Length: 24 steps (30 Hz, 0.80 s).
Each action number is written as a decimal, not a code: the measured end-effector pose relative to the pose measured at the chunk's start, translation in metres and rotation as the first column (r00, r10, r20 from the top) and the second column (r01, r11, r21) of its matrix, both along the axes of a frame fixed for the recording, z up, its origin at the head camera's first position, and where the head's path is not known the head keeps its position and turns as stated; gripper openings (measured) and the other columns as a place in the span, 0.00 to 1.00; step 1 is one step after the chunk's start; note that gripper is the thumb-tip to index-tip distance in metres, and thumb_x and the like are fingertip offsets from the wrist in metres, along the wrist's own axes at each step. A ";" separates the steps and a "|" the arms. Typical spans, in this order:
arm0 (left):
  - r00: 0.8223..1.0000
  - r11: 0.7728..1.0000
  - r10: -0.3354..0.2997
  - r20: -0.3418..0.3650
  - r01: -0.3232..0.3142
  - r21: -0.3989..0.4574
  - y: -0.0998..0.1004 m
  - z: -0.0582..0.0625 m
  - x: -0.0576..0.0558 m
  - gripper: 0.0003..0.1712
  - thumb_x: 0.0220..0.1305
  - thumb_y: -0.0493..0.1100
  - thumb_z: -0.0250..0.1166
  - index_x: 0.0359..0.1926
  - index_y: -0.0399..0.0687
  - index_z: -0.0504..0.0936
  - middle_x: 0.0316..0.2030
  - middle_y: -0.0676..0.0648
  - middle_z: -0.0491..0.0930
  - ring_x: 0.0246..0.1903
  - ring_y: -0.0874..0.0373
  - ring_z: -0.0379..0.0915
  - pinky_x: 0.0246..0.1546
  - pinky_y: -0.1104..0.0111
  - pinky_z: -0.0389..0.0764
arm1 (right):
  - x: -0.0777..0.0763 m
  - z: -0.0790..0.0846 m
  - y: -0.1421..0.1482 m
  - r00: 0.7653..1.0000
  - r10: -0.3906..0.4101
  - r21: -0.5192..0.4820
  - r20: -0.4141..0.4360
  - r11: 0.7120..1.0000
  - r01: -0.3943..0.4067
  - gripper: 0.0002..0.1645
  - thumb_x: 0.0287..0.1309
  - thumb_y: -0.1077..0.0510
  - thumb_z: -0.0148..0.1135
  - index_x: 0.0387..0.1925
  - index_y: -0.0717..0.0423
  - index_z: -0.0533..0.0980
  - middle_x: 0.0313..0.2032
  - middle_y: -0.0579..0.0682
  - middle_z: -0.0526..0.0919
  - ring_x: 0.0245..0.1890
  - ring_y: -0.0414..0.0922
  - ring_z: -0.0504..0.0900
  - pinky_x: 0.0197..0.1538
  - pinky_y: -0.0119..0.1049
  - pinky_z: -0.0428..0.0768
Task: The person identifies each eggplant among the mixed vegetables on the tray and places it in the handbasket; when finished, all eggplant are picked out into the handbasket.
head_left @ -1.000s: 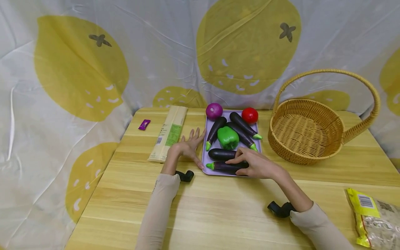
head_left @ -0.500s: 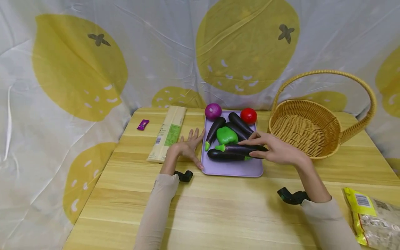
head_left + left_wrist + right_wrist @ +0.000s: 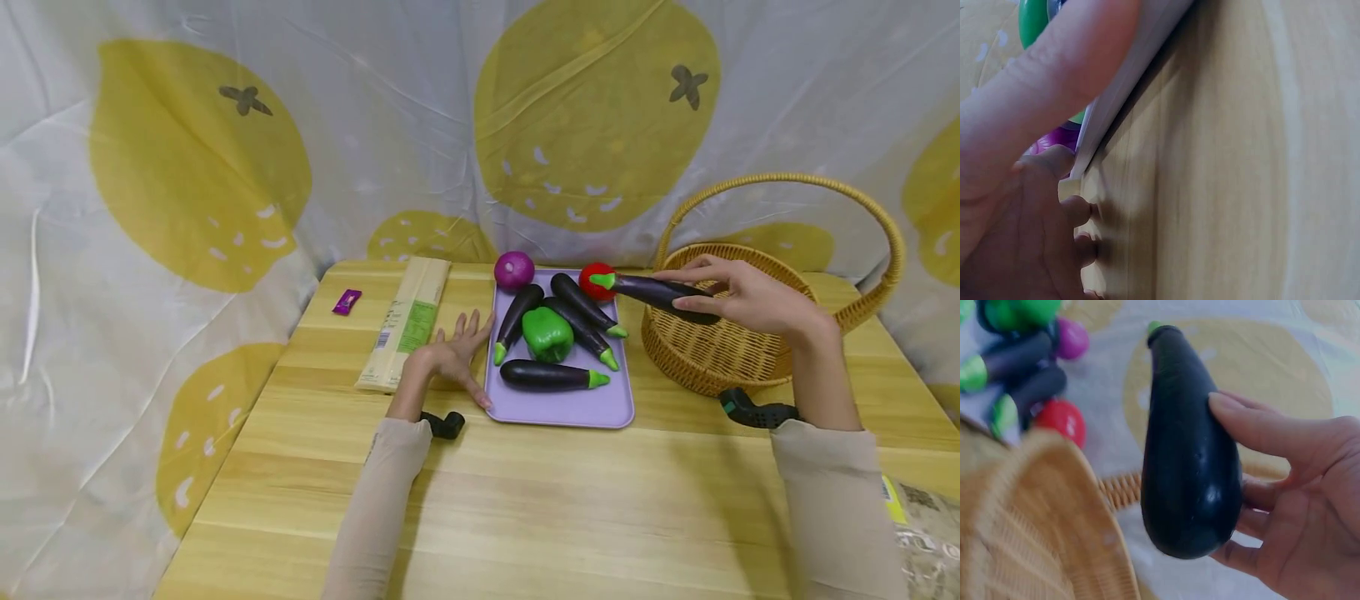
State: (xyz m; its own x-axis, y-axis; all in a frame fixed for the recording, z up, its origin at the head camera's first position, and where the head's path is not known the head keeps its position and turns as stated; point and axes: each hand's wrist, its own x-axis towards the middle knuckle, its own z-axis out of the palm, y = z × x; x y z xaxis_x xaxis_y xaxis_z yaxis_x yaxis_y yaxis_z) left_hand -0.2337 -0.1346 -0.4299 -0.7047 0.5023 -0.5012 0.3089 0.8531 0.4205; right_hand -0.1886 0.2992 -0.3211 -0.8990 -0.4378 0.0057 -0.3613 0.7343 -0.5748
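A wooden table (image 3: pixel 570 500) carries a wicker basket (image 3: pixel 682 350) and, beside it, a lilac tray (image 3: pixel 562 408). A person's left hand (image 3: pixel 450 358), fingers spread, touches the tray's left edge while the right hand (image 3: pixel 757 300) grips an eggplant (image 3: pixel 645 291) in the air near the basket. Four more eggplants (image 3: pixel 543 375) lie in the tray around a green pepper (image 3: pixel 547 335).

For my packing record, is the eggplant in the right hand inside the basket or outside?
Outside: the right hand holds the eggplant up, and the right wrist view shows its whole body outside the basket's rim.
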 end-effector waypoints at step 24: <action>1.000 1.000 -0.001 -0.013 0.001 0.005 -0.001 -0.003 0.000 0.89 0.41 0.63 0.85 0.82 0.60 0.22 0.81 0.40 0.14 0.80 0.43 0.08 0.78 0.38 0.22 | -0.038 -0.009 0.091 0.965 -0.174 0.248 0.198 0.961 0.122 0.30 0.76 0.60 0.54 0.74 0.65 0.66 0.69 0.81 0.65 0.18 0.39 0.57 0.26 0.35 0.67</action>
